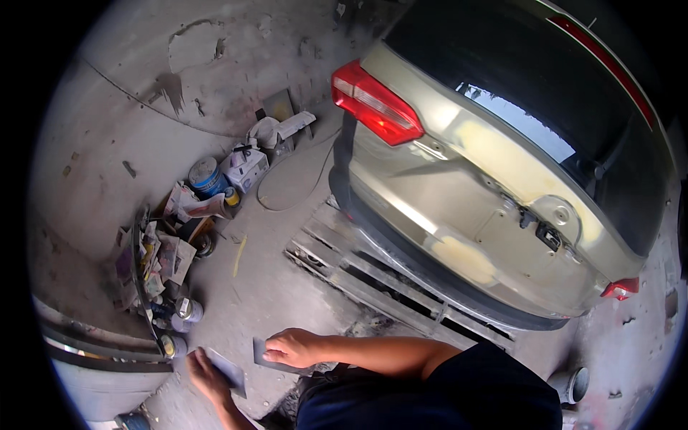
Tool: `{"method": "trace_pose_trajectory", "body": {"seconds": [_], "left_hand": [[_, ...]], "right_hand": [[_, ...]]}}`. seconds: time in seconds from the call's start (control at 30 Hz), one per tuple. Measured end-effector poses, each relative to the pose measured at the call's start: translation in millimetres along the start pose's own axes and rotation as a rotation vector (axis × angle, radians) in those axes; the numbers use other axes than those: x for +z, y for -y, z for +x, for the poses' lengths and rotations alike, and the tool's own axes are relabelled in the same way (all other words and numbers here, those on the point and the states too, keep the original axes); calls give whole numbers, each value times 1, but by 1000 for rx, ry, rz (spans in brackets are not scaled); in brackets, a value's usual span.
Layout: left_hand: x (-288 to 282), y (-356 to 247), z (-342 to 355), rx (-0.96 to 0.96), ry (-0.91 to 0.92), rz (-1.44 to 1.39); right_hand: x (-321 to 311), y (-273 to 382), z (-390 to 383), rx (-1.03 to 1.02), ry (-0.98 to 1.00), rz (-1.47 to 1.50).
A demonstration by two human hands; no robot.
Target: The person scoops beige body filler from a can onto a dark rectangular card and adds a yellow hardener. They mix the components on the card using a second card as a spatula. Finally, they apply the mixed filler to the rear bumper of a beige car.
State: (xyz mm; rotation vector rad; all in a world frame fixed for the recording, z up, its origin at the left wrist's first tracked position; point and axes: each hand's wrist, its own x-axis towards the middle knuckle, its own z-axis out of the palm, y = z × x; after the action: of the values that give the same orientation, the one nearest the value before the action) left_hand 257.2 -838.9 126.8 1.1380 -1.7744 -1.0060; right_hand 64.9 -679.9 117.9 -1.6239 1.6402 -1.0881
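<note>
My left hand (206, 375) is low at the left, closed on the edge of a flat grey plate (231, 375). To its right, my right hand (292, 348) has its fingers curled over a thin rectangular grey spreader (268, 359), which lies level beneath them. The two flat pieces are close together but apart. Both hands are above the concrete floor, away from the car (401, 183), whose pale gold tailgate carries a yellowish patch (462, 259) low down and more pale yellow along the ridge under the rear window.
A slatted wooden pallet (344, 266) lies under the rear bumper (430, 276). Along the left wall stand a blue can (207, 179), a white box (246, 170), crumpled papers (172, 254) and small tins (189, 309). A cable (269, 206) loops over the floor; a bucket (573, 385) stands lower right.
</note>
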Motion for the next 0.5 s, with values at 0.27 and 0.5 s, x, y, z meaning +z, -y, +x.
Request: {"method": "trace_pose_trajectory", "body": {"seconds": [0.27, 0.5], "left_hand": [[19, 10, 109, -49, 613, -390], [12, 46, 210, -70, 740, -328]], "right_hand": [[31, -34, 146, -74, 149, -42], [28, -26, 230, -30, 58, -97]]}}
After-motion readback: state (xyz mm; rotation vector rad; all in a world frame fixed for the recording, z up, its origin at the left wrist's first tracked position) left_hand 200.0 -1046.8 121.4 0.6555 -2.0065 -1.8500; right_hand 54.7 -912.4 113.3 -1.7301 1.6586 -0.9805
